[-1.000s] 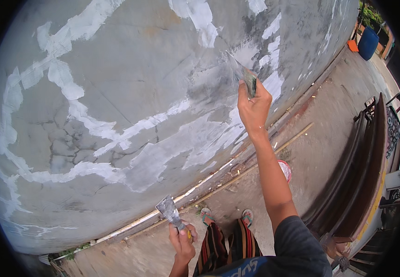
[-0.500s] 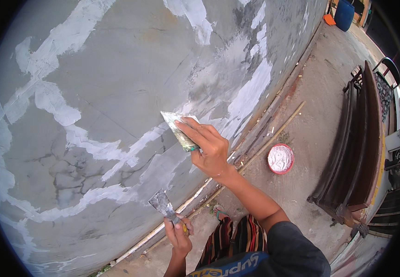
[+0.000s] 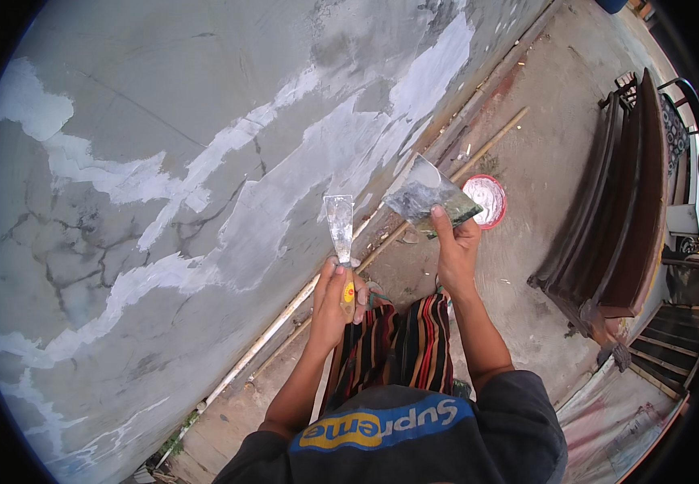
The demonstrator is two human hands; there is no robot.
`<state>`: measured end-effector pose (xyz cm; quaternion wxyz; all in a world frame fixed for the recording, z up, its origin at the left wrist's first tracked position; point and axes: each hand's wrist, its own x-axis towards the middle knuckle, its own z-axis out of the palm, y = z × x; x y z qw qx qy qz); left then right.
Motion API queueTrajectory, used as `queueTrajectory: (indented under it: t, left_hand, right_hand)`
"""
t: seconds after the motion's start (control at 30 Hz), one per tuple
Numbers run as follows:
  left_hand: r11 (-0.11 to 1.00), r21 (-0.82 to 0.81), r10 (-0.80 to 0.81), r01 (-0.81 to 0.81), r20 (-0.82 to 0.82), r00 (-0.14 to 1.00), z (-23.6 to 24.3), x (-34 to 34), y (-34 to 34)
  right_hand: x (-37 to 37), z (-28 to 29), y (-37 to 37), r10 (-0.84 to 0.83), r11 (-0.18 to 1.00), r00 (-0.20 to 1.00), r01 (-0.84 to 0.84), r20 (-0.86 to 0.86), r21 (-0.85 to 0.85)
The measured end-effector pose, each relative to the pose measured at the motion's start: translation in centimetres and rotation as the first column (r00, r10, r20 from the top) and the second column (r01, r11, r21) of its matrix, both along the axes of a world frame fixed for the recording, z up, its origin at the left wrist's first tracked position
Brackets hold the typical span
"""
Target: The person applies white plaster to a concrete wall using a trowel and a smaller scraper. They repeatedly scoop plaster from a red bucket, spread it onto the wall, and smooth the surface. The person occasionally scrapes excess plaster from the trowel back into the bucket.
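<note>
My left hand (image 3: 330, 305) is wrapped round the handle of a putty knife (image 3: 340, 226), its smeared metal blade pointing up in front of the wall. In my right hand (image 3: 457, 250) is a flat, four-sided plastering blade (image 3: 424, 189), gripped along its lower edge with the thumb on its face. Grey and whitish paste coats this blade. Both tools are apart from each other and off the wall. The grey wall (image 3: 116, 153) carries branching white streaks of filler (image 3: 148, 278) over dark cracks. A red-rimmed tub (image 3: 505, 202) of white paste sits on the ground, partly behind the plastering blade.
A long dark wooden bench (image 3: 636, 226) stands on the right, with a patterned chair (image 3: 676, 133) behind it. Along the wall's foot lie a pale pipe (image 3: 261, 337) and a bamboo pole (image 3: 499, 139). Part of a blue barrel (image 3: 611, 5) shows at the top.
My right hand has drawn the plastering blade away from the wall, down and to the right, near the tub. My left hand has raised the putty knife. The view has shifted too.
</note>
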<state>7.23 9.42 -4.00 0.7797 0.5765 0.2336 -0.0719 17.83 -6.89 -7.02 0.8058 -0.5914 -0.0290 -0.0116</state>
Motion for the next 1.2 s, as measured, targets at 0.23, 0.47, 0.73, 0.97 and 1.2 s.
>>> queueTrajectory:
  t: [0.23, 0.47, 0.73, 0.97, 1.2]
  left_hand:
    - [0.95, -0.308, -0.088, 0.052, -0.103, 0.991, -2.4, 0.2, -0.5]
    - [0.985, -0.101, 0.131, -0.137, -0.062, 0.989, -6.3, -1.4, -4.1]
    - [0.952, 0.27, 0.134, -0.144, 0.058, 0.989, -10.1, -1.3, -6.4]
    - [0.989, 0.06, 0.133, -0.135, 0.038, 0.99, -10.2, -1.9, -7.6]
    - [0.986, 0.132, 0.102, -0.099, -0.013, 0.995, -10.9, -2.0, -7.2]
  right_hand:
    - [-3.1, -2.6, 0.0, -0.061, 0.974, 0.978, 0.102, 0.201, -0.202]
    - [-1.0, -7.3, -0.2, 0.112, 0.797, 0.77, 0.308, -0.628, 0.519]
    - [-6.3, -9.3, 0.7, 0.381, 0.854, 0.445, 0.166, -0.81, 0.493]
    - [-7.1, -8.1, -0.1, 0.387, 0.877, 0.62, -0.018, -0.683, 0.48]
    - [-9.4, -8.8, -2.1, 0.56, 0.828, 0.683, -0.439, -0.468, 0.35]
